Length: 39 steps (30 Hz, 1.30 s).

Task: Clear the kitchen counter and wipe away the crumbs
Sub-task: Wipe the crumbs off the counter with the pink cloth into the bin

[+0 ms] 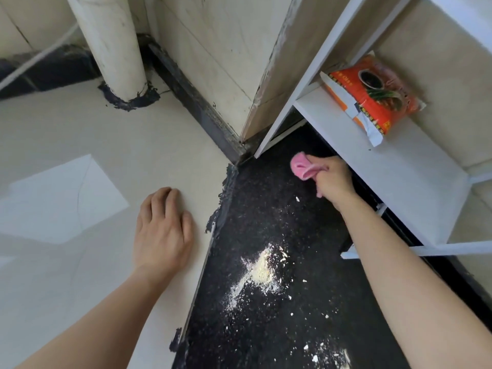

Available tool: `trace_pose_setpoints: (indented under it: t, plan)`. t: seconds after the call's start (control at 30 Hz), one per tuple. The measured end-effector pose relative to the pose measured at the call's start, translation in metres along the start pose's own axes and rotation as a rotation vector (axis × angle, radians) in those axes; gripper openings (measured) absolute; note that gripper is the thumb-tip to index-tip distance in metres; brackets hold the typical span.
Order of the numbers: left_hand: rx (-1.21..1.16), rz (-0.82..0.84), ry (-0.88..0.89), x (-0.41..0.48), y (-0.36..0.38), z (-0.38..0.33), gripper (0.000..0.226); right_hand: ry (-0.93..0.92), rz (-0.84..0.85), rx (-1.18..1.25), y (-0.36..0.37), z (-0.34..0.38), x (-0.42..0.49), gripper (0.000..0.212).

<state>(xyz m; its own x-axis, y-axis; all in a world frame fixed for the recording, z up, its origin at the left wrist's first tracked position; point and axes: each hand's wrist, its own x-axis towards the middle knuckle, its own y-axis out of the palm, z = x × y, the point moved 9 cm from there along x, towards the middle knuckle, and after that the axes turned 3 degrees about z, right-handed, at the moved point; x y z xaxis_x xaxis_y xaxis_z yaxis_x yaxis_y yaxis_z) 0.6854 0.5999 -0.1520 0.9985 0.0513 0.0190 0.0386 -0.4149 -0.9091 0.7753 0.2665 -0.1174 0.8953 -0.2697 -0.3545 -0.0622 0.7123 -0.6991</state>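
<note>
Pink crumpled cloth (302, 166) gripped by right hand (334, 179) | left hand (162, 230) lies flat | powdery crumbs (262, 270), speckled counter (266, 209)

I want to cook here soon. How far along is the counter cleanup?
Clearing looks done: only crumbs show on the black counter, and an orange packet sits on the white shelf. In hand: the right hand grips a pink cloth at the counter's far end; the left hand rests on the pale surface beside it. Left: the crumb pile mid-counter and scattered bits nearer.

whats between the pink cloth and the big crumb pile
Head view: only black counter with one stray crumb lying on it.
</note>
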Motion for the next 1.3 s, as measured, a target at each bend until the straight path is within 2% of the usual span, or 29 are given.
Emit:
trace_pose_setpoints:
  t: [0.07,0.13,0.17,0.27,0.37,0.47,0.57,0.63,0.7,0.83,0.93,1.03,1.1,1.2,1.3]
  plan:
    - [-0.009,-0.005,0.002,0.000,0.000,0.001,0.041,0.057,-0.051,0.017,0.005,-0.008,0.010,0.027]
    - [-0.014,0.007,0.005,0.001,0.002,0.001,0.040,0.012,-0.060,0.051,0.019,-0.010,0.003,0.044]
    - [-0.014,0.013,0.006,0.001,0.002,0.001,0.040,-0.032,-0.032,0.024,0.031,-0.012,-0.005,0.040]
    - [-0.023,0.017,0.006,-0.001,-0.001,-0.002,0.040,-0.138,0.129,-0.173,0.060,-0.021,-0.036,0.004]
    - [-0.065,0.009,0.011,0.000,-0.005,-0.004,0.037,-0.199,0.284,-0.193,0.073,-0.026,-0.080,0.005]
    - [-0.135,0.027,0.068,-0.004,-0.010,-0.008,0.036,-0.210,0.360,-0.267,0.079,-0.040,-0.127,0.018]
    - [-0.219,0.084,0.105,-0.026,-0.015,-0.006,0.041,-0.102,0.487,-0.258,0.074,-0.062,-0.166,0.018]
    - [-0.230,0.101,0.134,-0.056,-0.022,-0.002,0.047,-0.010,0.483,-0.143,0.060,-0.064,-0.182,0.019]
    - [-0.222,0.104,0.150,-0.088,-0.027,0.006,0.051,0.000,0.373,-0.062,0.048,-0.048,-0.178,0.021]
    - [-0.155,0.090,0.192,-0.140,-0.037,0.017,0.049,-0.137,0.203,-0.062,0.068,0.007,-0.145,0.027]
    - [-0.095,0.087,0.231,-0.166,-0.041,0.021,0.047,-0.162,0.158,-0.047,0.100,0.020,-0.129,0.019]
    - [-0.072,0.079,0.235,-0.177,-0.044,0.023,0.045,-0.194,0.233,-0.061,0.127,0.011,-0.142,0.015]
    - [-0.051,0.076,0.240,-0.177,-0.044,0.022,0.044,-0.250,0.287,-0.173,0.133,-0.004,-0.162,0.011]
    - [-0.006,0.086,0.235,-0.177,-0.042,0.022,0.044,-0.259,0.367,-0.344,0.125,-0.038,-0.198,0.028]
    - [0.086,0.093,0.297,-0.181,-0.038,0.017,0.039,-0.231,0.541,-0.464,0.109,-0.054,-0.234,0.023]
